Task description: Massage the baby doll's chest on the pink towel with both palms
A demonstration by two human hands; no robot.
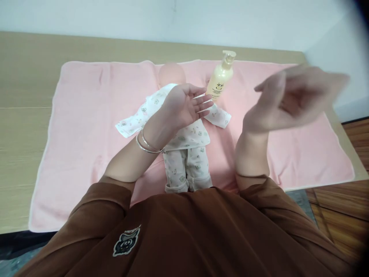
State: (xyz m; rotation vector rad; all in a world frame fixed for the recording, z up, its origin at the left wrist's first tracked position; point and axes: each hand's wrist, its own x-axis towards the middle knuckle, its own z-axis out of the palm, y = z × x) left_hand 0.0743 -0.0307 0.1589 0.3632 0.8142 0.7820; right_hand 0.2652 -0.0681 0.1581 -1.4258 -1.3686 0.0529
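Note:
A baby doll (187, 136) in white printed clothes lies on its back on a pink blanket (77, 134), its head toward the wall. My left hand (187, 104), two thin bangles at its wrist, is raised over the doll's chest, palm up, fingers apart and holding nothing. Beside the doll's head stands a pump bottle (219, 79) of pale yellow liquid, just beyond my left fingertips. My right hand (291, 98) is lifted over the blanket's right part, blurred by motion; its fingers are smeared, and whether they hold anything is unclear.
Under the blanket is a light wooden table (23, 115), its back edge against a pale wall (115, 19). The table's right edge lies beyond my right hand, with a brown wooden floor (340, 204) below it.

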